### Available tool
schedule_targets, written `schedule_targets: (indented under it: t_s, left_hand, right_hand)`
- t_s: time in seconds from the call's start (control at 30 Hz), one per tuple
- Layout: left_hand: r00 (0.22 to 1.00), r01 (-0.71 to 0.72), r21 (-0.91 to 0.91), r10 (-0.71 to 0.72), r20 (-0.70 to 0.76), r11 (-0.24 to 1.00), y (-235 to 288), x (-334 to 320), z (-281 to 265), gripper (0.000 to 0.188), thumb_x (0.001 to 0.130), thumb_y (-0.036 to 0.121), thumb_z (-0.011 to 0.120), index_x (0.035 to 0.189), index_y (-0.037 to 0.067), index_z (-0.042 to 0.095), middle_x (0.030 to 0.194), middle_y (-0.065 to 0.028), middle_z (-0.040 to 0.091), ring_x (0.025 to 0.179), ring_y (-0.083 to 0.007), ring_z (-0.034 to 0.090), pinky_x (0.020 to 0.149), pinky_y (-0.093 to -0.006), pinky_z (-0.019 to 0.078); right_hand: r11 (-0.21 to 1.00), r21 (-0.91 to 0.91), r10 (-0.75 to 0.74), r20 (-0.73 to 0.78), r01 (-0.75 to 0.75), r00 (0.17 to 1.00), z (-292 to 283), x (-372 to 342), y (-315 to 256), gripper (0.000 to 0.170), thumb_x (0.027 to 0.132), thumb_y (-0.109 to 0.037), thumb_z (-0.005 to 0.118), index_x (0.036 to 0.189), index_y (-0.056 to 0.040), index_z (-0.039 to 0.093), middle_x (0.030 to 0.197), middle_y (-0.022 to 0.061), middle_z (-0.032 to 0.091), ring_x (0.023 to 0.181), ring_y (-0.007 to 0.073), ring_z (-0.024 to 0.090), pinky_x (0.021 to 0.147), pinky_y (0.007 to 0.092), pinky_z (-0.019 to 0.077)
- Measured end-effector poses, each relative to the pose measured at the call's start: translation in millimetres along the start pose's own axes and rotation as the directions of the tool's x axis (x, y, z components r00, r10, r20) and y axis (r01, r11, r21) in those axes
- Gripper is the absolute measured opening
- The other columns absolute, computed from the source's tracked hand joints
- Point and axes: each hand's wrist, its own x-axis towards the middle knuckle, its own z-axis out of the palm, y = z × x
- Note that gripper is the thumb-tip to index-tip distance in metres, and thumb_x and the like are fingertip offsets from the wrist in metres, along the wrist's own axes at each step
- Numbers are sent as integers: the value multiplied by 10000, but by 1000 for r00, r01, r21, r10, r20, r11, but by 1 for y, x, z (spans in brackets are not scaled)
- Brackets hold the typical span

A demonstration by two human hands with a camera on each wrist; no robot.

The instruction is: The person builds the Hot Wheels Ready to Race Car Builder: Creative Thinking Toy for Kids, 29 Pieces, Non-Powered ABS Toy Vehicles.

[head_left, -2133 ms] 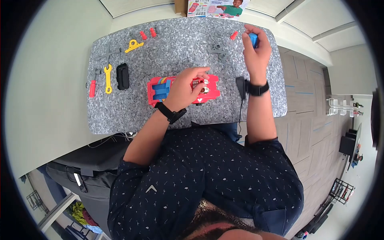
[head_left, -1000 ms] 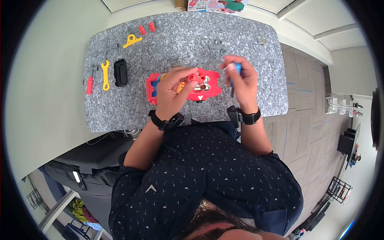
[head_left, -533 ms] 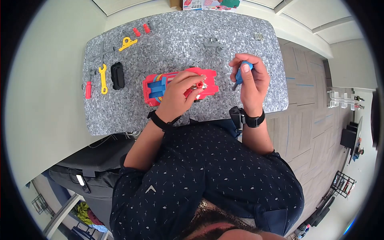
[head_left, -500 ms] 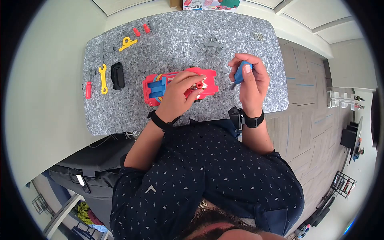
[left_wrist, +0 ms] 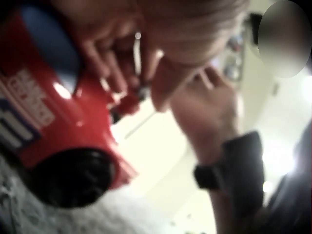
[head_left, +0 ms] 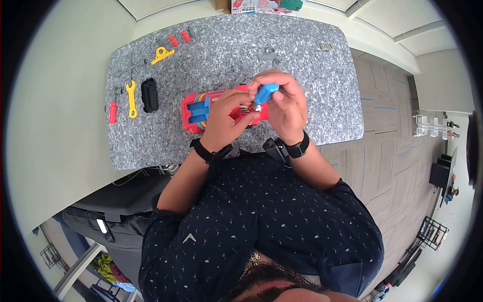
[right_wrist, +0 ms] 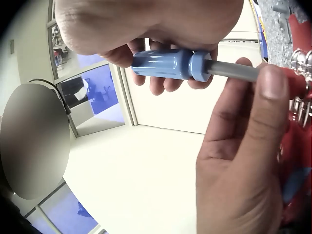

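Observation:
A red toy car (head_left: 190,121) with blue seats and a silver engine sits near the table's front edge. My left hand (head_left: 225,118) lies over its engine end, thumb and fingertips pinching a red plastic bolt (right_wrist: 294,84) at the silver engine part. Above the car, my right hand (head_left: 289,108) holds a screwdriver (head_left: 265,93) with a blue handle. In the right wrist view its grey shaft (right_wrist: 234,71) runs to the bolt, between my left thumb and finger. The left wrist view is blurred, showing the car's black wheel (left_wrist: 73,175) and both hands close together.
Toward the left lie a yellow wrench (head_left: 132,99), a black plastic part (head_left: 149,94), a red-handled tool (head_left: 113,112), a yellow part (head_left: 162,55) and red bolts (head_left: 173,40). A grey part (head_left: 271,57) is beyond the car, and a small pale piece (head_left: 326,46) lies far right.
My right hand has come from the far right corner to the car with the screwdriver. The red bolt there has left the table; my left fingers now hold a red bolt at the engine.

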Motion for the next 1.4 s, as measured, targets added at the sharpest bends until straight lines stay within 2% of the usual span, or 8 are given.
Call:
schedule_targets:
  t_s: [0.2, 0.33, 0.43, 0.5, 0.73, 0.93, 1.13, 1.4]
  left_hand:
    - [999, 39, -49, -38, 6, 998, -6, -1, 2, 266, 901, 68, 891, 1132, 18, 769, 1153, -127, 792, 1060, -290, 762, 900, -400, 598]
    - [993, -116, 51, 114, 31, 992, -14, 4, -1, 240, 910, 49, 864, 1128, 15, 769, 1127, -121, 796, 1046, -297, 751, 893, -400, 586]
    - [992, -118, 40, 116, 50, 992, -9, 7, -2, 319, 926, -9, 811, 1241, 23, 769, 1131, -129, 788, 1074, -282, 741, 943, -394, 561]
    - [999, -24, 2, 24, 25, 1000, 6, 7, -3, 256, 923, 9, 823, 1174, 19, 773, 1121, -119, 798, 1050, -295, 739, 938, -399, 566]
    - [997, 38, -45, -35, 64, 998, -4, 4, -4, 226, 933, 18, 819, 1154, 18, 770, 1132, -120, 791, 1046, -298, 725, 907, -403, 568]
    - [997, -46, 0, 46, 60, 999, -1, 7, -4, 345, 939, 3, 805, 1278, 15, 743, 1157, -131, 779, 1063, -307, 725, 923, -411, 573]
    - [993, 71, -44, -67, 92, 996, -5, 2, -7, 470, 951, -10, 798, 1412, 16, 713, 1217, -142, 766, 1069, -258, 740, 928, -382, 587]
    - [997, 51, -48, -49, 51, 998, -6, -1, -1, 581, 969, 1, 800, 1526, 10, 636, 1263, -159, 745, 1074, -237, 764, 939, -366, 607]
  right_hand:
    - [976, -208, -51, 57, 62, 997, -1, -3, -8, 381, 1095, -165, 536, 1330, 57, 738, 1307, 217, 770, 1211, 297, 722, 1081, 449, 550]
    - [912, -404, -40, 89, 73, 995, -2, 0, -22, 305, 1092, -120, 635, 1316, 28, 781, 1333, 220, 781, 1212, 306, 738, 1071, 437, 570]
    - [887, -459, -36, 47, 54, 998, -4, -5, -21, 259, 1046, -55, 735, 1291, -1, 800, 1345, 203, 770, 1215, 296, 741, 1059, 415, 579]
    - [856, -507, -75, 75, 103, 994, -14, -7, -19, 275, 1001, -11, 796, 1275, -15, 808, 1363, 194, 761, 1234, 293, 739, 1064, 398, 580]
    - [882, -461, -79, 69, 102, 995, -7, -2, -27, 333, 936, -22, 881, 1262, -31, 813, 1331, 173, 733, 1197, 264, 723, 1034, 390, 578]
    - [820, -556, -143, 33, 137, 989, -3, -3, -24, 269, 962, -1, 831, 1228, -38, 814, 1333, 172, 759, 1202, 275, 743, 1034, 394, 589]
    - [845, -520, -102, 72, 125, 992, -4, -2, -24, 313, 922, -14, 880, 1227, -41, 819, 1241, 137, 796, 1127, 265, 771, 985, 393, 613]
    - [854, -513, -89, 19, 86, 996, 5, -2, -25, 395, 881, -45, 928, 1264, -45, 835, 1260, 151, 797, 1160, 271, 774, 1019, 396, 614]
